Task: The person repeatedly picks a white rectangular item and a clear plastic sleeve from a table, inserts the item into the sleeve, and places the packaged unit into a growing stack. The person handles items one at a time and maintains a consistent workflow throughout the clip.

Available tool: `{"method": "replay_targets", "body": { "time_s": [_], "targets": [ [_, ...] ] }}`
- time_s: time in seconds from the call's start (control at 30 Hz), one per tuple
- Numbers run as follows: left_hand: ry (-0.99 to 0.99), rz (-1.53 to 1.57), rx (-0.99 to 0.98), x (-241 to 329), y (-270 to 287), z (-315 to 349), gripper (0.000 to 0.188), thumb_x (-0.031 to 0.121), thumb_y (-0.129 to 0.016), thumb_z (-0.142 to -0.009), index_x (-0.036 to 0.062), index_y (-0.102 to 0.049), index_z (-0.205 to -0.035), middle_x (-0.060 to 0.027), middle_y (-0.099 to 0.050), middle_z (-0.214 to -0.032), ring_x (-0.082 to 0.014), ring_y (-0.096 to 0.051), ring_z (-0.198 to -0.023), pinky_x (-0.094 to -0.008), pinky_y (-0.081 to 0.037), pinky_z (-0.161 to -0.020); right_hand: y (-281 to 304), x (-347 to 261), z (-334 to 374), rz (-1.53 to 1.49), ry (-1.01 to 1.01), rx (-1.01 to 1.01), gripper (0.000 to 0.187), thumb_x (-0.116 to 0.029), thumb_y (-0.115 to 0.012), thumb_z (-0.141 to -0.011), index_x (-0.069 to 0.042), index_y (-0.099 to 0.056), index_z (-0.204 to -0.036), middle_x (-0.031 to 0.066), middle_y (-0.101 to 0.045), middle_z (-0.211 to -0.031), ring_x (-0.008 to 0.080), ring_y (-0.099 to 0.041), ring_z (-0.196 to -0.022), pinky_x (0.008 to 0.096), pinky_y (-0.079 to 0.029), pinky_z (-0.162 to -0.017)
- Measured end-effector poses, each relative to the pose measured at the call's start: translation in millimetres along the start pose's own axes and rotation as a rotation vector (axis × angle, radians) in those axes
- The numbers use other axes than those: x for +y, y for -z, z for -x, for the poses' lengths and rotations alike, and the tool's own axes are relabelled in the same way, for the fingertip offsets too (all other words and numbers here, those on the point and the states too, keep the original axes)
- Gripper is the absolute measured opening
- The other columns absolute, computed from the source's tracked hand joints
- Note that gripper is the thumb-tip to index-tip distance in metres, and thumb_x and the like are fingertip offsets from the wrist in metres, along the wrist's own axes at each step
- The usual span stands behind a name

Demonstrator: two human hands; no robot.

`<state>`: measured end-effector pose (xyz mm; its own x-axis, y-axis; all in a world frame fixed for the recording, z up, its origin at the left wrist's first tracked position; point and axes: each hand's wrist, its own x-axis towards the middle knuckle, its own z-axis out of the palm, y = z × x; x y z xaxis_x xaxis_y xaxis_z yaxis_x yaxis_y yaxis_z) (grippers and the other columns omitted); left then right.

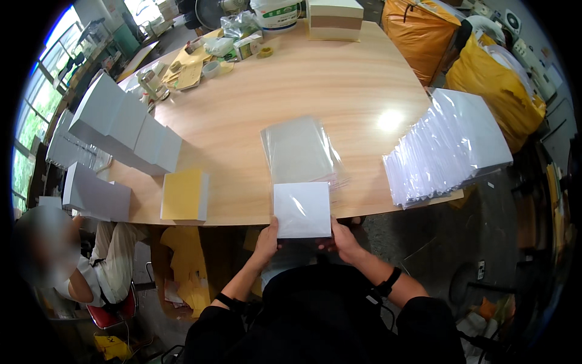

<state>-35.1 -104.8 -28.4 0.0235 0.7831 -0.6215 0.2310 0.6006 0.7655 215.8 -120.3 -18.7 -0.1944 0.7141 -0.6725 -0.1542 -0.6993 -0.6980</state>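
At the table's near edge I hold a white square pack point(301, 210) between both hands. Streaks of glare on its top look like clear plastic film. My left hand point(267, 241) grips its lower left corner, thumb along the side. On the lower right corner, my right hand point(345, 241) is closed the same way; the fingers of both are partly hidden beneath. Just beyond the pack lies a pile of clear plastic bags point(300, 145), partly covered by it. To the right, many white packs in shiny clear film point(433, 151) lie in a leaning, overlapping row.
Tall white stacks point(130, 130) and a yellow-topped stack point(183, 194) stand left on the wooden table point(339, 79). A seated person point(85, 267) is at far left. Small items and a white bucket point(276, 15) sit at the back; orange point(418, 36) and yellow sacks point(494, 91) stand right.
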Motion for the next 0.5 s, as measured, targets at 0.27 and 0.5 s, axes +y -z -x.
{"method": "replay_targets", "body": {
  "time_s": [0.27,0.5],
  "targets": [
    [-0.491,-0.176,0.244,17,-25,39,0.057,0.039,-0.032,-0.108,-0.0074,-0.055,-0.085,-0.0242,-0.051,-0.070,-0.0260,-0.049,-0.067,-0.0435,-0.041,-0.066,8,-37,60,0.328,0.250,-0.025,0.048,-0.049,-0.047,-0.104,-0.004,-0.062,-0.103,0.0038,-0.065,-0.082,0.0124,-0.062,-0.065,0.0265,-0.048,-0.058],
    [-1.147,-0.309,-0.130,143,-50,57,0.046,0.024,-0.036,-0.107,-0.0003,-0.051,-0.072,-0.0152,-0.047,-0.060,-0.0299,-0.048,-0.055,-0.0423,-0.038,-0.055,34,-154,198,1.089,1.195,0.562,0.043,-0.041,-0.063,-0.098,0.002,-0.063,-0.095,0.0133,-0.062,-0.072,0.0260,-0.061,-0.058,0.0354,-0.048,-0.053]
  ]
}}
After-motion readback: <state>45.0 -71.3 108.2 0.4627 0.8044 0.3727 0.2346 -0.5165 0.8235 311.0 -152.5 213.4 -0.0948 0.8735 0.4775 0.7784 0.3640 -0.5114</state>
